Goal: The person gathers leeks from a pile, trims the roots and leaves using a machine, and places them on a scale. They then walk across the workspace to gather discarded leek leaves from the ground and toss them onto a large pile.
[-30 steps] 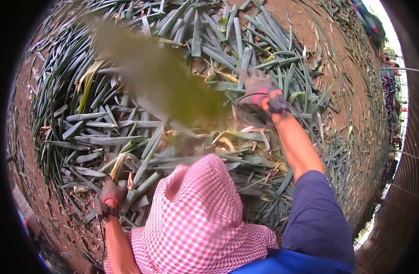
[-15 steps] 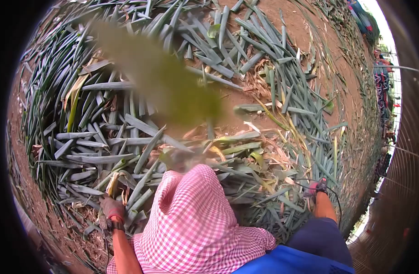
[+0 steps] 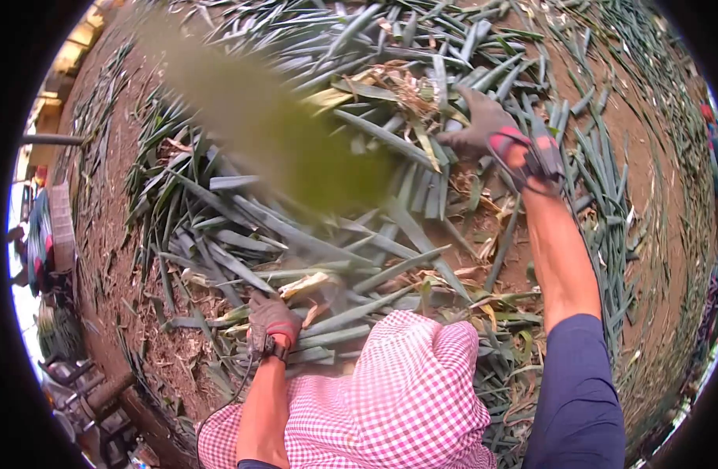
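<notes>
Green leaves [image 3: 386, 139] have shifted in the frame as the view turned, and the right hand [image 3: 488, 125] has gone from lower right to upper right; they lie in a loose heap across the centre, dried pale leaves [image 3: 406, 82] mixed in. The right hand, gloved, is open above the heap's upper right, thumb apart from the fingers; the left hand [image 3: 273, 319], also gloved, rests at leaf ends left of centre, fingers curled, though whether they grip cannot be told. Checked cloth [image 3: 421, 383] fills the bottom centre; bare soil [image 3: 116, 258] borders the heap at left; a blurred green shape [image 3: 320, 164] hides part of the upper centre.
</notes>
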Demonstrator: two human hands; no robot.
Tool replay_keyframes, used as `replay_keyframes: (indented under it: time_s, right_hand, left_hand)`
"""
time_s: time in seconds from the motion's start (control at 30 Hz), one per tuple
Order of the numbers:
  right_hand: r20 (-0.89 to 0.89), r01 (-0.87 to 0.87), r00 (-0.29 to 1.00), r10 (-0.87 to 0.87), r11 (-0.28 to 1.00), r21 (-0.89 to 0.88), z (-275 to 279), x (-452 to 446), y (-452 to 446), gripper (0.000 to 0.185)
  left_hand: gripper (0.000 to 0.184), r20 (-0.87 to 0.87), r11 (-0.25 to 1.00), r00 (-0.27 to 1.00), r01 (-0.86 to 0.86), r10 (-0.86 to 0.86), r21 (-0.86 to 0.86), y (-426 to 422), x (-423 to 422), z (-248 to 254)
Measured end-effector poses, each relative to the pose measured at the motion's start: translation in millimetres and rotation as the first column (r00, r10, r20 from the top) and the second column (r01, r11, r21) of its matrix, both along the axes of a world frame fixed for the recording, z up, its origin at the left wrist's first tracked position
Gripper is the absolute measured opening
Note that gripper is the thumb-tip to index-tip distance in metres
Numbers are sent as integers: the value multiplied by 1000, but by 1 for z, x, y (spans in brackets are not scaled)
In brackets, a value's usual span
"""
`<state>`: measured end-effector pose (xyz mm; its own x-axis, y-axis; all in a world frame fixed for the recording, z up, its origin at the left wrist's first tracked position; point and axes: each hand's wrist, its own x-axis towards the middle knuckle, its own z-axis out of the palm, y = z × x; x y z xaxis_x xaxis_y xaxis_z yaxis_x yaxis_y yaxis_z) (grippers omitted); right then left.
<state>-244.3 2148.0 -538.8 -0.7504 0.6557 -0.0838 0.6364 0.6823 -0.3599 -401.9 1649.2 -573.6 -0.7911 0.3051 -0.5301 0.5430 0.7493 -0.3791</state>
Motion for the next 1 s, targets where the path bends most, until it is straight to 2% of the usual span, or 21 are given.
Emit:
replay_keyframes:
  time_s: [0.07,0.13,0.17,0.2,0.33,0.37,0.4,0.43,0.47,0.5,0.53,0.57,0.63,0.67,0.7,0.73,0.77,0.83,0.9,0.93,1.0]
  right_hand:
    - [73,-67,995,70,997,-39,1,-91,-16,106]
    - [145,-139,980,139,990,-9,-12,-138,-61,98]
    - [165,-169,971,175,984,-54,-24,-151,-82,87]
    - [326,-158,935,136,987,42,-31,-168,-99,71]
    - [-43,-323,946,320,936,-141,-73,-108,-125,39]
    - [89,-262,953,290,933,-246,-55,-73,-141,34]
    - [338,-269,867,365,915,-300,-59,-31,-150,28]
    - [522,-185,753,400,890,-416,-24,9,-162,25]
    - [420,-201,806,416,861,-468,-34,74,-167,28]
    - [538,-71,724,432,822,-564,-3,110,-170,37]
    - [677,-3,556,482,816,-578,12,148,-167,40]
    - [619,58,532,578,705,-707,-36,235,-150,43]
    - [747,188,216,629,724,-664,-6,246,-122,74]
    - [800,114,296,522,812,-572,56,172,-124,64]
    - [657,6,584,477,807,-591,47,167,-105,79]
    - [577,81,753,315,827,-557,51,119,-104,80]
    - [512,52,832,213,889,-455,52,67,-109,80]
    - [197,-209,939,282,923,-323,17,-27,-109,88]
    - [33,-247,964,265,931,-271,-3,-136,-132,91]
    - [-21,-298,953,303,918,-261,-27,-186,-141,96]
    - [71,-231,960,271,908,-350,-29,-258,-197,94]
  left_hand:
    - [77,65,996,995,-67,71,-60,9,-3,8]
    - [67,-28,999,999,-36,36,8,-2,-1,-9]
    - [62,-35,996,996,-76,78,54,-1,-2,-8]
    - [56,-38,988,992,-116,120,103,1,-1,-5]
    - [55,-23,995,998,-62,64,78,8,-4,3]
    - [55,-20,994,997,-78,80,78,7,-6,2]
    - [55,-6,993,995,-97,98,67,3,-3,2]
    - [69,42,991,990,-135,135,-1,3,-6,0]
    - [70,31,991,991,-130,129,31,4,-9,-1]
    - [71,27,991,993,-119,118,52,1,-8,-1]
    - [72,20,992,994,-106,105,72,-2,-5,0]
    - [75,-8,992,994,-106,107,63,-5,-5,-7]
    - [69,21,987,990,-138,137,81,-3,-8,-6]
    - [66,33,983,987,-162,160,86,-1,-8,-5]
    - [52,36,991,991,-130,129,28,2,-7,2]
    - [42,34,993,994,-108,106,49,0,-8,2]
    - [42,-21,993,995,-91,93,71,-6,-7,-4]
    - [42,-26,990,995,-98,101,101,-6,-6,-4]
    - [38,-11,988,993,-119,121,97,-3,-8,2]
    - [55,53,983,987,-156,151,94,-8,-11,-6]
    - [56,65,975,983,-177,170,134,-10,-13,-1]
